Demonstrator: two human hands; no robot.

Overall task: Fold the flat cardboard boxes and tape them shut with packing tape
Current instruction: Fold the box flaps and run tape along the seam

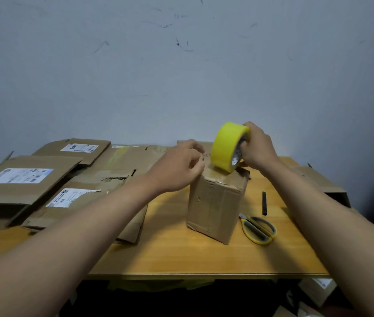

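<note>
1 folded box [215, 202] stands upright on the table [181, 259], right of centre in the head view. Your right hand [258, 148] grips the yellow tape roll [227, 147], fingers curled through its core, resting it on the box top. Your left hand [179, 164] hovers at the roll's 9 o'clock, fingers loosely curled, apparently pinching the tape end; I cannot tell for sure. Anchor that end firmly, then pull straight along the seam. Scissors [259, 228] wait at the box's 4 o'clock.

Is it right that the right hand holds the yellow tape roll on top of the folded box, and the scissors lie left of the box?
Not quite. The head view shows the scissors lying right of the box. The right hand holds the yellow tape roll on its top.
</note>
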